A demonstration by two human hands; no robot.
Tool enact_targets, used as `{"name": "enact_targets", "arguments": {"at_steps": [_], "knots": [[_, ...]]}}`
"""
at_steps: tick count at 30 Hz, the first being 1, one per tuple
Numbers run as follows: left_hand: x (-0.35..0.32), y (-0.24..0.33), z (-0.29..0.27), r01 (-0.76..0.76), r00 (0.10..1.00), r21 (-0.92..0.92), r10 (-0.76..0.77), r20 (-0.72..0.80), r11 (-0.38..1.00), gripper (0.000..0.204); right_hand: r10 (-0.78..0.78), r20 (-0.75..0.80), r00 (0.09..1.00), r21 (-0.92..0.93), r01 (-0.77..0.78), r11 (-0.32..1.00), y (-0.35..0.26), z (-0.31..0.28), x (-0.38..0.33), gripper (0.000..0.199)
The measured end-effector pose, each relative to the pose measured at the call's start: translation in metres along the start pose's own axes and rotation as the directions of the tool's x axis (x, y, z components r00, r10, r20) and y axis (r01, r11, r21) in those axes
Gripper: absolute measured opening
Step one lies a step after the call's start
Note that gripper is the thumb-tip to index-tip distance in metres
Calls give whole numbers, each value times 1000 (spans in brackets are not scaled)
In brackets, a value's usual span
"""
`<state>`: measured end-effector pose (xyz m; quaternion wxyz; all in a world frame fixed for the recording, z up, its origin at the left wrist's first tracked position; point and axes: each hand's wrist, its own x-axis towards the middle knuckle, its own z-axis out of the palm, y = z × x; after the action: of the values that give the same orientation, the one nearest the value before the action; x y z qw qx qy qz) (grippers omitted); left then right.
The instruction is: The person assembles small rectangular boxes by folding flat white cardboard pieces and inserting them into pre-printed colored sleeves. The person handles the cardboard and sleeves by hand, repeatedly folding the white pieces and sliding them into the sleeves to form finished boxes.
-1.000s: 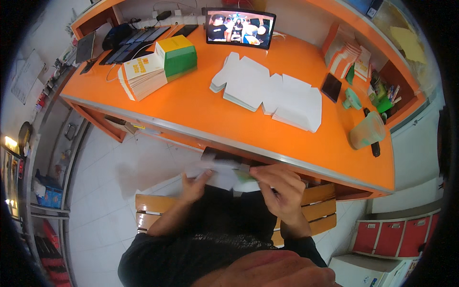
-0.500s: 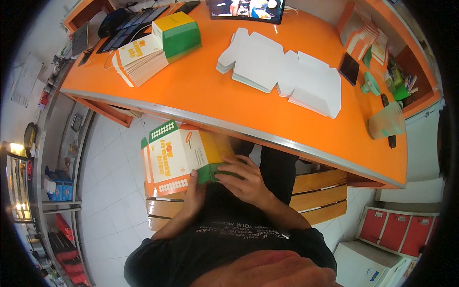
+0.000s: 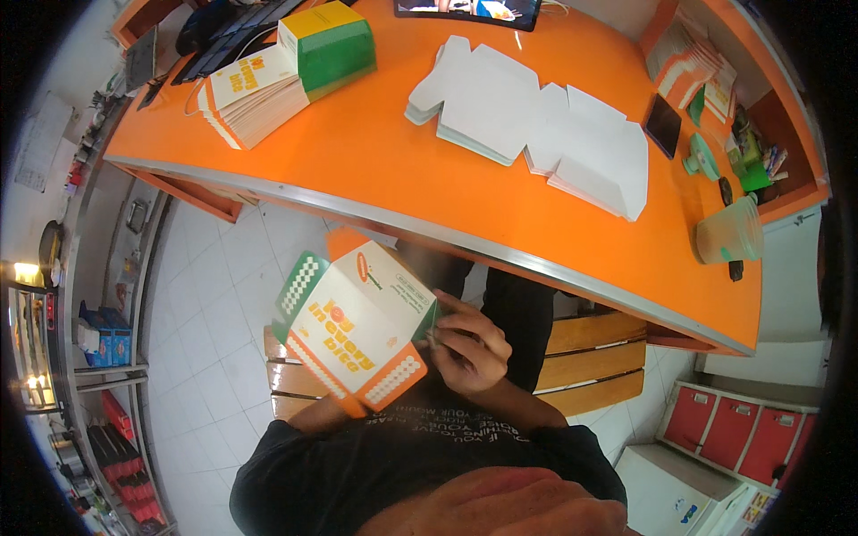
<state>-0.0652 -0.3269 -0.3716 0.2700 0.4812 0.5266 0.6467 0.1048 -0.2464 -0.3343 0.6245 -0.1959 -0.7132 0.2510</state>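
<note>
Right hand: right hand [image 3: 469, 350] curled, fingertips pinched on the right edge of a printed white, orange and green cardboard carton [image 3: 357, 326], thumb side toward the body.
Left hand: hidden behind the carton; only a forearm shows beneath its lower edge; finger state cannot be told.
Carton: half-opened, flaps splayed, held in the air over the lap, left of the right fingers, below the edge of the orange desk [image 3: 375, 161].
Beyond the fingers, on the desk: stacks of flat white carton blanks [image 3: 536, 125], well apart from the hand.
Far left of the fingers: stack of flat printed cartons [image 3: 250, 94] touching a green and yellow box [image 3: 329, 45].
Far right: pale green plastic cup [image 3: 728, 234] near the desk edge.
Under the hand: slatted wooden bench [image 3: 590, 353].
</note>
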Motion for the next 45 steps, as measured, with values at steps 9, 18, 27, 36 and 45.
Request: {"name": "enact_targets", "arguments": {"at_steps": [9,18,27,36,45], "knots": [[17,5,-13,-22,986,56,12,167,998,25,38,182,983,95,-56,994,3,-2,8,26],[32,2,-28,-107,926,143,46,376,984,23,64,204,977,48,-75,996,1,-11,11,37],[15,13,-24,-192,968,250,142,207,949,23,-5,208,978,70,-10,997,5,8,19,46],[11,10,-13,-203,909,-86,155,-388,975,32,364,239,900,78,-391,917,3,12,13,61],[-4,17,-16,-70,988,73,79,-134,995,44,35,341,939,-190,32,981,10,7,6,51]]}}
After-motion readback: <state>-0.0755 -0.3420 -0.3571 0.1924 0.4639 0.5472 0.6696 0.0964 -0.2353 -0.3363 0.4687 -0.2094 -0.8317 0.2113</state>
